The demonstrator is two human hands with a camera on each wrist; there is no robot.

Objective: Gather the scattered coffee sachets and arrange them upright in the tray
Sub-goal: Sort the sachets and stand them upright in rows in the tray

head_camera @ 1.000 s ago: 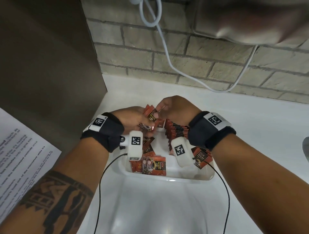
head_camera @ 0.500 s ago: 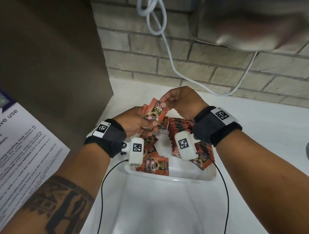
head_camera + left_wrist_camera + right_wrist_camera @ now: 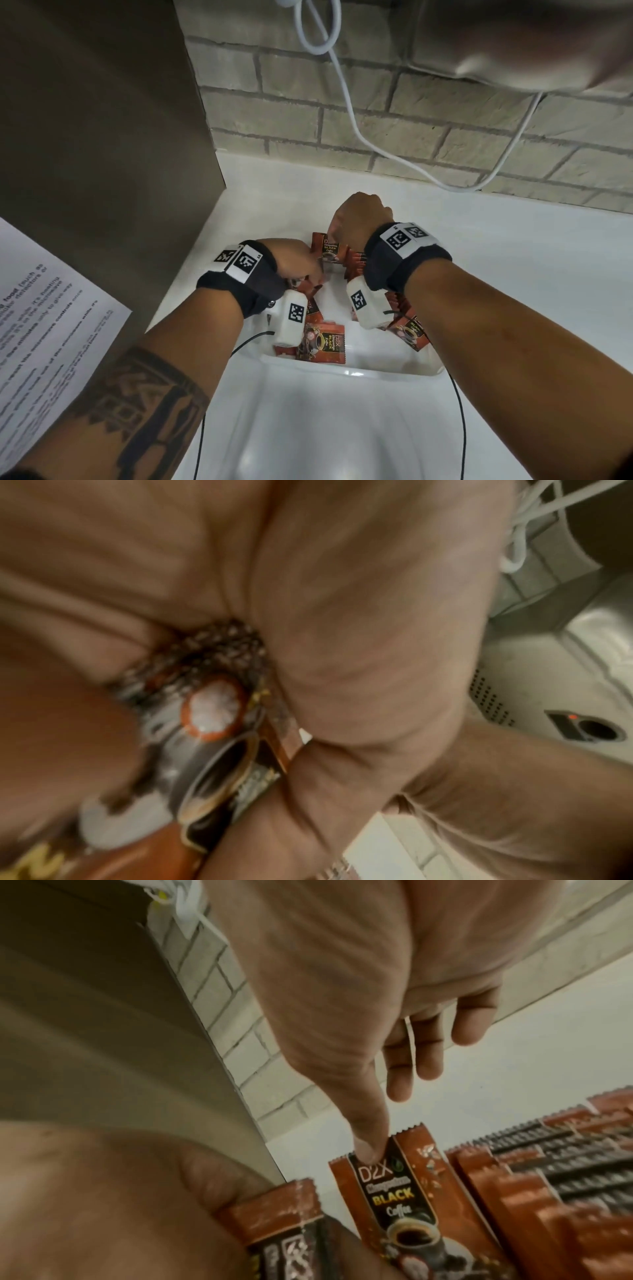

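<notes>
Sachet point(image 3: 329, 253) in your right hand point(image 3: 359, 219) now stands upright at the far end of the tray point(image 3: 383, 368), your thumb tip pinching its top edge beside the upright row point(image 3: 548, 1172); half a second ago you held it raised above the tray. Your left hand point(image 3: 294, 260) has dropped lower and grips a bundle of sachets point(image 3: 219, 739) over the tray's left side. Loose sachets point(image 3: 323, 344) lie flat in the near part. Tray sits on the white counter point(image 3: 513, 274) below the brick wall point(image 3: 428, 137).
</notes>
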